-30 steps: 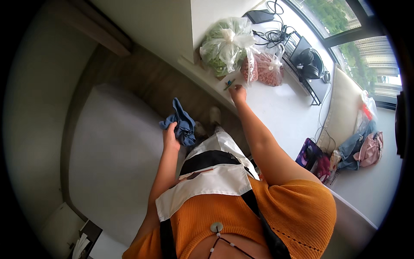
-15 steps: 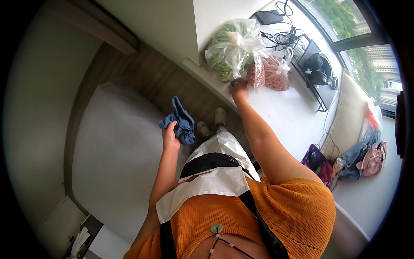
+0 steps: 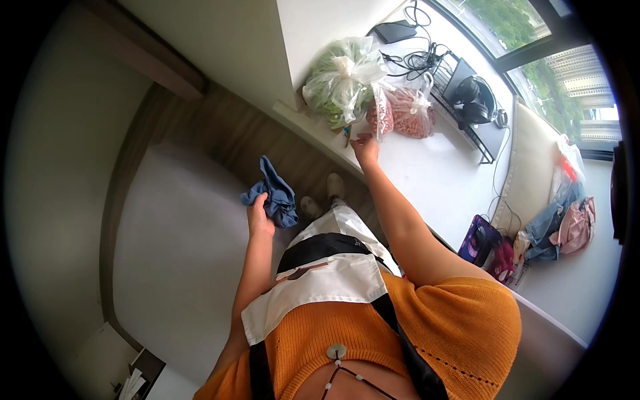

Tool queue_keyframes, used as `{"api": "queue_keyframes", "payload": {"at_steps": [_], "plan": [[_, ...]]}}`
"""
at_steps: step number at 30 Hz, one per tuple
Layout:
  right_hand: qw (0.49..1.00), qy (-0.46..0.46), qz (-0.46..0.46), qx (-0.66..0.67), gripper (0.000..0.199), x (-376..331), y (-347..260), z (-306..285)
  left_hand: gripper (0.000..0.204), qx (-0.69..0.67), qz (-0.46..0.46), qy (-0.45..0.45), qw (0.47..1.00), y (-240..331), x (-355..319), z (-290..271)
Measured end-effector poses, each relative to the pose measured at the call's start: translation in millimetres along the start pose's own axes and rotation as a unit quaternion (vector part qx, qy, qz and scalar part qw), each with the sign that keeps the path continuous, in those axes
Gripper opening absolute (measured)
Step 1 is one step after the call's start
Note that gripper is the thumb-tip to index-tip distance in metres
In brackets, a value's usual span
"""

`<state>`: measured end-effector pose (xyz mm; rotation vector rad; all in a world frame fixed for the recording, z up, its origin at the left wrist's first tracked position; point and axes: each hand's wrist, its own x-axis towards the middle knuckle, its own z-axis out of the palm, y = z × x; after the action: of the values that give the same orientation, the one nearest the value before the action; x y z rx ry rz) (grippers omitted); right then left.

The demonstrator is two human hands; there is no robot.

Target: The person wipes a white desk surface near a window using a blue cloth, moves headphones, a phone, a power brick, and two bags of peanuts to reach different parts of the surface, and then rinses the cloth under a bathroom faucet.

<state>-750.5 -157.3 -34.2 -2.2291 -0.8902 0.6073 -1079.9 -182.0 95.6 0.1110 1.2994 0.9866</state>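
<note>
Head view: my left hand is closed around one side of a crumpled blue cloth, thumb pressed over the folds, and the cloth is held up in front of my legs, clear of the white counter. One corner stands up above the bunch while the rest slumps to the right of my fingers. I judge it light, soft and limp, with nothing to break and little chance of slipping; a pinch on one layer would probably let the rest sag, so the thick gathered folds where my thumb lies are the sound place to hold.

My right hand is over the counter's near edge, fingers curled, just beside a small slim object. I cannot tell whether my fingertips touch it or how wide they are parted. It looks light and easier to take by its middle than its ends. Close by sit a clear bag of green vegetables and a knotted bag of pinkish kernels, loose and shifting, I expect, best lifted by its knot.
</note>
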Motion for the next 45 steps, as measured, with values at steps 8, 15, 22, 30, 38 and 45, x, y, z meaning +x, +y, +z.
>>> {"api": "queue_keyframes", "payload": {"at_steps": [8, 15, 22, 30, 38, 45], "plan": [[0.952, -0.213, 0.028, 0.217, 0.014, -61.8, -84.1, -59.6, 0.033, -0.046, 0.037, -0.01, 0.998, 44.9, -11.9, -10.6], [0.89, -0.402, -0.07, 0.204, 0.015, -82.6, -221.3, -61.6, 0.031, -0.126, 0.131, 0.002, 0.983, 111.7, -40.8, -27.3], [0.829, -0.523, -0.127, 0.148, 0.019, -112.2, -336.2, 12.6, 0.021, -0.224, 0.192, 0.07, 0.953, 148.5, -26.2, -80.0], [0.729, -0.673, -0.118, 0.047, 0.017, -116.2, -427.7, 134.1, 0.029, -0.354, 0.23, 0.136, 0.896, 185.5, 5.0, -104.8], [0.654, -0.746, -0.123, -0.022, 0.017, -53.6, -493.2, 208.5, 0.026, -0.407, 0.213, 0.284, 0.841, 215.1, 50.1, -96.5], [0.604, -0.789, -0.113, -0.003, 0.015, -64.6, -541.3, 238.6, 0.027, -0.427, 0.26, 0.281, 0.819, 251.4, 26.6, -67.7]]}}
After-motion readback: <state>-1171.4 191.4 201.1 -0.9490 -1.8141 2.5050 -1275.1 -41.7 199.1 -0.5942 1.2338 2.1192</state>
